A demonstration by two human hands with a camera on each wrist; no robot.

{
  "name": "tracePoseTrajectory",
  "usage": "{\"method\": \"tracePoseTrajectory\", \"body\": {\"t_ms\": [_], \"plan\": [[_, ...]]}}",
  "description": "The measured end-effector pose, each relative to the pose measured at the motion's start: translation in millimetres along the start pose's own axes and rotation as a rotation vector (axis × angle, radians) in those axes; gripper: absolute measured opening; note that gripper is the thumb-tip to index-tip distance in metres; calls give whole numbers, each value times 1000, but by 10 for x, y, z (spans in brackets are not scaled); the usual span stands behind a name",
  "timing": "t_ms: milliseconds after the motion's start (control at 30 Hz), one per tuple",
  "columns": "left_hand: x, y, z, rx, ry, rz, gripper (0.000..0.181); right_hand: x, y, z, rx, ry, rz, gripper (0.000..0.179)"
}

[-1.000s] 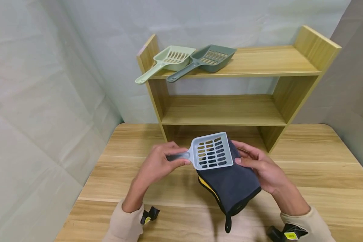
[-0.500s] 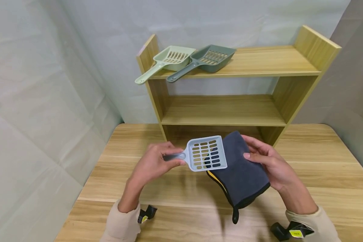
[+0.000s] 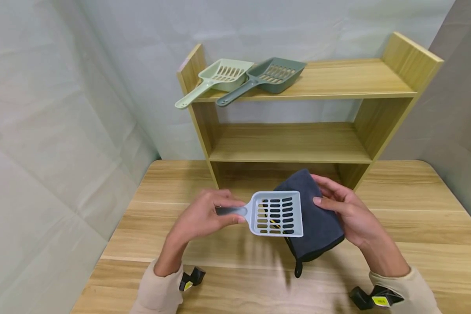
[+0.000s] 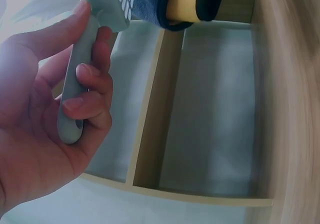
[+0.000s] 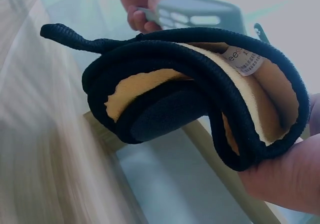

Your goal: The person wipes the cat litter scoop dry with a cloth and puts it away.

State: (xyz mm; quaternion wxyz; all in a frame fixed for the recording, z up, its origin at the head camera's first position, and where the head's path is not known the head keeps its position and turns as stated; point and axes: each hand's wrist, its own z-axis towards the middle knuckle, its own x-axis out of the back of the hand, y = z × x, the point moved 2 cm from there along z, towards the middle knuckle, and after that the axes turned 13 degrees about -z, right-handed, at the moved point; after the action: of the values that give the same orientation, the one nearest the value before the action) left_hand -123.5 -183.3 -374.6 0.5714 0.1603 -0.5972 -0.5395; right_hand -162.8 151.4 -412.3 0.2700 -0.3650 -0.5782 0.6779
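My left hand (image 3: 206, 216) grips a light blue-grey litter scoop (image 3: 252, 213) by its handle, fingers curled round it in the left wrist view. The scoop's slotted pan points right and overlaps the cloth in the head view. In my right hand (image 3: 349, 213) is a folded cleaning cloth (image 3: 318, 226), thumb on top and fingers behind. Dark grey on its outer face, the cloth (image 5: 170, 114) shows a yellow inner side, black edging, a hanging loop and a white label in the right wrist view. Both things are held above the wooden table (image 3: 141, 244).
A wooden shelf unit (image 3: 290, 155) stands at the back of the table. On its top board lie a pale green litter scoop (image 3: 223, 74) and a dark green one (image 3: 276, 76), handles jutting over the front edge. Light fabric (image 3: 63, 131) hangs behind and to the left.
The cloth first moves right, away from the scoop, then slightly back left. The scoop dips left, then comes right and lower, overlapping the cloth again with its pan turned more level.
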Motion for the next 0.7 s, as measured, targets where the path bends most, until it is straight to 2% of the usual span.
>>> {"method": "tracePoseTrajectory", "body": {"t_ms": [167, 433, 567, 700], "plan": [[-53, -15, 23, -37, -38, -54, 31, -48, 36, 22, 20, -30, -58, 52], [-154, -59, 65, -104, -99, -123, 30, -85, 86, 23, 63, -70, -247, 50], [-170, -70, 72, -108, -109, -136, 30, -85, 92, 27, 45, -65, -297, 48], [-140, -76, 60, -76, -106, -136, 30, -59, 66, 16, 43, -82, -296, 49]]}}
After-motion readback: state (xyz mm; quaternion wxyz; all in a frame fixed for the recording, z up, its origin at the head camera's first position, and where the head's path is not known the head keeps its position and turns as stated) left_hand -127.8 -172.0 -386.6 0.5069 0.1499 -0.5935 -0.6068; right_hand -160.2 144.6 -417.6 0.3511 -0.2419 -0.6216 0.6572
